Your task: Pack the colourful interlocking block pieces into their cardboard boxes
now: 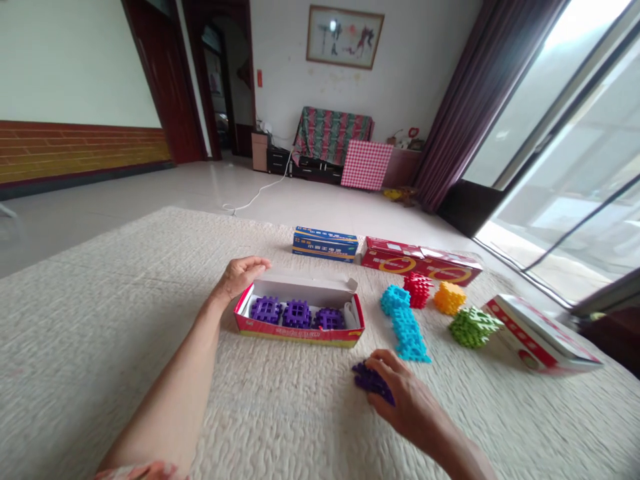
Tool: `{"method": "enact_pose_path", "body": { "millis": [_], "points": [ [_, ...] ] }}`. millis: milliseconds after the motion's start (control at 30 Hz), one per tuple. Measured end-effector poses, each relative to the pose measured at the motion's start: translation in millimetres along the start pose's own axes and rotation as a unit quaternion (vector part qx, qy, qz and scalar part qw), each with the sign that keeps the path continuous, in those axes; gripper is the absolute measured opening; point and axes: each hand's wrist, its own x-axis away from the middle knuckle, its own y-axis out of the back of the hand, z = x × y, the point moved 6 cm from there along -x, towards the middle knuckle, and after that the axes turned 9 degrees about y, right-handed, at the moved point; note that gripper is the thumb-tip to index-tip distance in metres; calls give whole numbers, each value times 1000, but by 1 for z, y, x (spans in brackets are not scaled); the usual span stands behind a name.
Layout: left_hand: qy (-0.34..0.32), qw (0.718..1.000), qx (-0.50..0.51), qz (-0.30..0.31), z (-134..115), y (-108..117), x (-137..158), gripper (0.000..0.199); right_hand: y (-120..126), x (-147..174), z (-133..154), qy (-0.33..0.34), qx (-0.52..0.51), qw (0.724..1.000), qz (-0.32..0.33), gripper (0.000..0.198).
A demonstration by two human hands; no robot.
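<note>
My right hand [393, 387] is closed around some flat purple interlocking building pieces [367, 379] low over the bedspread, in front of the box's right end. My fingers hide part of them. The open red-and-white cardboard box [300, 335] lies lengthwise with its lid flap folded back. Inside it sit three purple blocks [297, 313] in a row, with something white at the right end. At the box's back left corner, my left hand [243, 275] grips its edge with thumb and forefinger showing; the other fingers are mostly hidden.
Right of the box lie a light blue block chain [407, 330], a red block [418, 289], a yellow block [450, 297] and a green block [474, 327]. A white-and-red box [545, 333] stands farther right. Behind are a blue box [325, 247] and dark red boxes [420, 260].
</note>
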Motion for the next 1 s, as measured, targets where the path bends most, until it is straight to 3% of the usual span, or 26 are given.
{"method": "enact_pose_path", "body": {
  "millis": [233, 367, 533, 667, 1000],
  "points": [
    [5, 999, 42, 15, 3, -2, -5, 23, 1, 4, -7, 16, 52, 997, -61, 57],
    [-7, 997, 80, -5, -3, 3, -2, 25, -1, 10, -10, 30, 62, 996, -58, 42],
    [-41, 992, 116, -21, -17, 5, -2, 24, 2, 12, -12, 33, 59, 993, -101, 37],
    [-47, 989, 139, -10, -22, 2, -2, 24, 0, 11, -16, 39, 27, 995, -86, 9],
    [-40, 997, 62, -4, -23, -6, 1, 23, 3, 10, -5, 37, 18, 993, -108, 13]
  ]
}}
